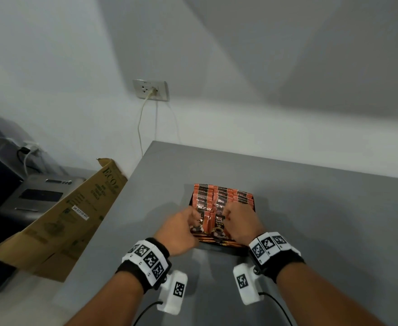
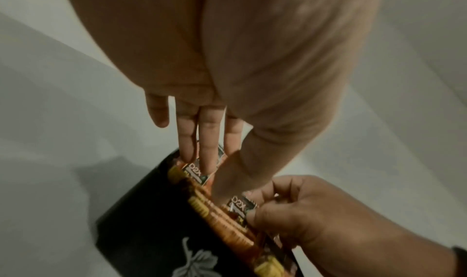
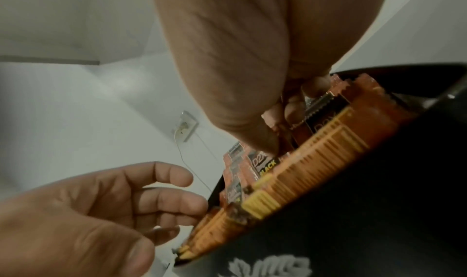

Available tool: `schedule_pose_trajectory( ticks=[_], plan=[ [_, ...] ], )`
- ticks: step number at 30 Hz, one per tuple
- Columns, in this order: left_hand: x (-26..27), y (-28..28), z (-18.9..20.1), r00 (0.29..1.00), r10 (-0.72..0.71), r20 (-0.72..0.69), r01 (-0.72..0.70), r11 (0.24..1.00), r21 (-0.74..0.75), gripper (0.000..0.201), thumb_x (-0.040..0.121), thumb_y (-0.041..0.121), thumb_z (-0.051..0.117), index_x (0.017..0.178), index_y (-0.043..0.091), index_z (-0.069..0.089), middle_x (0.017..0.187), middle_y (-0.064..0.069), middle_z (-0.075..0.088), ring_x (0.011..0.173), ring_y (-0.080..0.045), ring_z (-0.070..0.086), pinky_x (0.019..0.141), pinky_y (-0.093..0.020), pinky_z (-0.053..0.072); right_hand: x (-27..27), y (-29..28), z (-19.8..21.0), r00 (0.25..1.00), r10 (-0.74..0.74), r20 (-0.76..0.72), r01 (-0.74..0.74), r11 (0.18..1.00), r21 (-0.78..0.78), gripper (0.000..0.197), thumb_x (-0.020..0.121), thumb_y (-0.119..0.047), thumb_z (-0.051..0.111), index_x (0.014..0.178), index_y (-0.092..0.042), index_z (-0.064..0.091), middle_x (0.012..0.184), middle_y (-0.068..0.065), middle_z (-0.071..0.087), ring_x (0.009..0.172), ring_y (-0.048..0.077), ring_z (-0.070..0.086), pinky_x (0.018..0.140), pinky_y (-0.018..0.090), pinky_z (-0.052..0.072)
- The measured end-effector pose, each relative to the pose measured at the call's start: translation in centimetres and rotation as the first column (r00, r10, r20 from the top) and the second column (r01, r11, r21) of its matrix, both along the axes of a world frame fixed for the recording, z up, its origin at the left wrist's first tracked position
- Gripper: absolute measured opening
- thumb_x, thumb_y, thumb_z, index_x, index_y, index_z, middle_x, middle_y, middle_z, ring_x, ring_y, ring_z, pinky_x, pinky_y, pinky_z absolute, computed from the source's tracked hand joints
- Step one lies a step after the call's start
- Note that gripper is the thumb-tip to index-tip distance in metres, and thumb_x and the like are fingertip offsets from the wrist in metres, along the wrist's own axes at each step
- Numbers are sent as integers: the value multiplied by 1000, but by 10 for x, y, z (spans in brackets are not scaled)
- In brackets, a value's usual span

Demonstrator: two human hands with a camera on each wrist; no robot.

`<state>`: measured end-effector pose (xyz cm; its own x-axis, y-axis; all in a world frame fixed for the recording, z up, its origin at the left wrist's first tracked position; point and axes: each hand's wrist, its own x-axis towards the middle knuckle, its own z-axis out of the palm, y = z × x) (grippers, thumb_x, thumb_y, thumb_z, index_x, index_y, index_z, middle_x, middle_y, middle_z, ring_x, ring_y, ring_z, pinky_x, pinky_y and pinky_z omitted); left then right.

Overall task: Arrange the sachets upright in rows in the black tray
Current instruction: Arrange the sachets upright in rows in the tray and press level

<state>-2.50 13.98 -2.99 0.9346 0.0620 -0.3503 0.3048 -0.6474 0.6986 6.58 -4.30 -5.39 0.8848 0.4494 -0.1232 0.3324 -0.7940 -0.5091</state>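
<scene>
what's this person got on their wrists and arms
No sleeves or gloves on the left hand or right hand. The left wristband and right wristband are black, topped with white blocks printed with black-and-white square markers. Under them hang the white boxy left camera unit and right camera unit, each bearing one marker and trailing a black cable.

Likely an office: grey desk (image 1: 287, 184), wall socket (image 1: 150, 90), cardboard carton (image 1: 71, 220), printer-like machine (image 1: 40, 191).

The coffee sachets (image 1: 219, 198) are orange with black panels; their box (image 3: 366, 211) is black with a white leaf print. The table (image 1: 310, 208) is grey; the cardboard (image 1: 71, 222) brown, lettered green.
</scene>
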Motion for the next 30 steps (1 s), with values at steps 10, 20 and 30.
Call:
schedule_pose_trajectory(
  ticks=[10,20,30],
  plan=[
    [2,-7,-24,990,-77,119,65,992,108,35,75,17,78,86,40,53,94,18,67,92,-2,64,88,-30,54,-13,-25,14,998,68,-15,-66,992,106,11,82,-29,73,92,-24,70,95,-12,63,88,6,59,77,19,48],
    [15,3,-5,967,100,233,-76,991,-111,16,90,12,66,90,28,68,85,8,73,77,-5,68,74,-25,56,-37,-45,14,974,206,-93,-210,977,-36,16,94,-17,63,103,-22,75,103,-8,71,85,0,58,67,3,35],
    [25,-17,0,835,547,-62,-457,626,-632,14,78,14,64,89,12,56,96,-24,65,86,-39,66,86,-57,55,-25,-42,63,921,-166,-353,362,700,616,14,88,-5,71,96,-15,68,78,-5,75,71,8,71,68,23,55]
  ],
)
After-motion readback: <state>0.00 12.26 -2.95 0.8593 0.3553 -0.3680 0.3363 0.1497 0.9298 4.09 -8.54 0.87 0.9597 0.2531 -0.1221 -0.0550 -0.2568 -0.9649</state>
